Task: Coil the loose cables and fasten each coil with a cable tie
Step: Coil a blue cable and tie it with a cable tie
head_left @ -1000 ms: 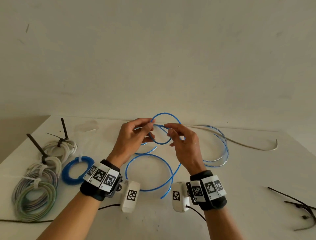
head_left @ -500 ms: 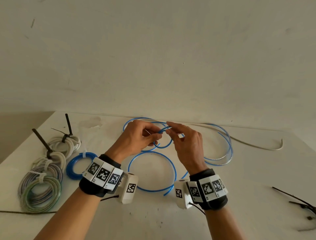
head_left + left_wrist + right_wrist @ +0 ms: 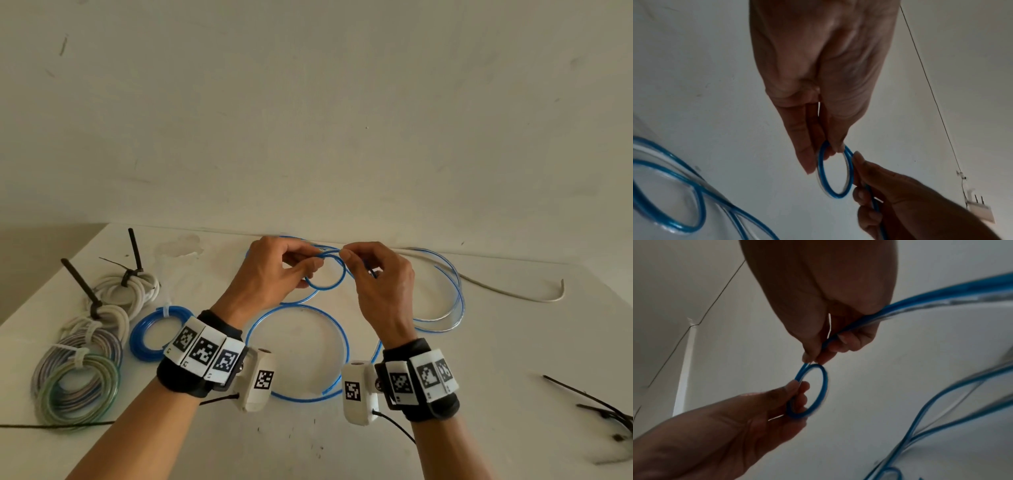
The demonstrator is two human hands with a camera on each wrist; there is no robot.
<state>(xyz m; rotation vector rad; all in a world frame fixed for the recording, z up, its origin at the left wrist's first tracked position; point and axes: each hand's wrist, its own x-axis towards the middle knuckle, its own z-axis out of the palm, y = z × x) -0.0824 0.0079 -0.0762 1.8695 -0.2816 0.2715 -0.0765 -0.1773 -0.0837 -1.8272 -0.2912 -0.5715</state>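
Note:
A thin blue cable [image 3: 298,353] sprawls in wide loops over the white table [image 3: 479,394]. Near the far edge both hands hold a small loop of the blue cable [image 3: 325,274] above the table. My left hand [image 3: 274,274] pinches the loop's left side between thumb and fingers. My right hand [image 3: 380,281] pinches the cable at the loop's top right, and the strand runs on through its curled fingers. The left wrist view shows the small loop [image 3: 835,172] under my left hand's fingertips [image 3: 836,142]. In the right wrist view the loop [image 3: 813,391] hangs between both pinches.
Several tied coils lie at the left: two white ones [image 3: 133,287], a grey-green pair [image 3: 78,383] and a blue coil [image 3: 157,332]. A loose white cable [image 3: 507,291] runs along the back right. Black cable ties [image 3: 599,411] lie at the right edge.
Both hands have shifted slightly away toward the wall with the cable. The small loop between them has tightened, and my right hand has fed more cable onto it.

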